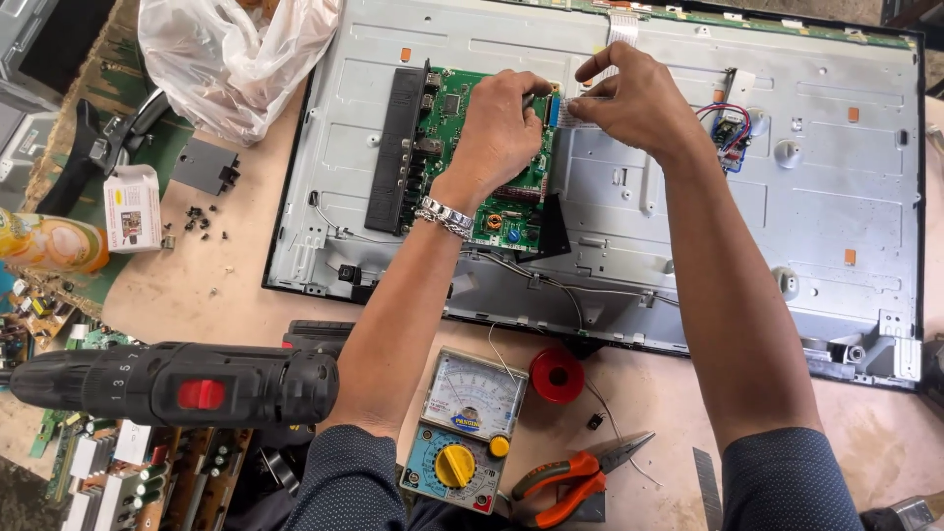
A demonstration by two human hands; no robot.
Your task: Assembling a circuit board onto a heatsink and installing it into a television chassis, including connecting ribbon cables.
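We see the left hand (501,123) curled narrow over the green circuit board (492,167), fingertips pinched at the board's right edge; whether it grips a tool there we cannot tell. The right hand (634,103) pinches the flat ribbon cable (575,110) between thumb and fingers, index finger raised, just beside the left. The board sits on the grey metal back of the TV panel (806,187). Near us lie a black drill (187,383), an analog multimeter (462,428), a red solder spool (558,375) and orange pliers (570,482).
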